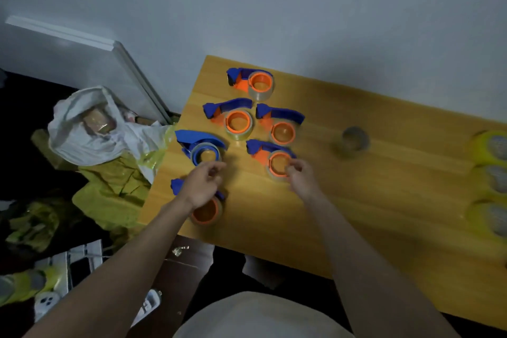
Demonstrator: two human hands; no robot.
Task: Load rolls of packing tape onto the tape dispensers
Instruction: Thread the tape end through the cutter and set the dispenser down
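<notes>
At nine o'clock from the table I see a white bag (pixel 90 129) on the floor with a roll showing inside it, and yellow-green wrapping (pixel 115 186) heaped beneath it. My left hand (pixel 201 185) hovers over the table's (pixel 356 214) near-left corner, fingers loosely curled with the tips drawn toward each other; I cannot tell whether they pinch anything. Under its wrist lies the nearest dispenser (pixel 207 210), orange hub up with a clear roll around it, blue handle poking out at nine o'clock. Just beyond the fingertips, at twelve o'clock, sits a blue dispenser (pixel 203 149) with a roll on its hub. Three more loaded dispensers stand farther back: one (pixel 236 119) mid-row, one (pixel 253 82) nearest the wall, one (pixel 282 127) to its right. My right hand (pixel 300 175) grips the rim of the clear roll seated on the front-right dispenser (pixel 277 162), fingers curled on its three o'clock edge. A loose roll (pixel 354 140) lies on the bare wood at two o'clock from that hand, well apart. Yellow rolls (pixel 491 170) line the table's right edge.
</notes>
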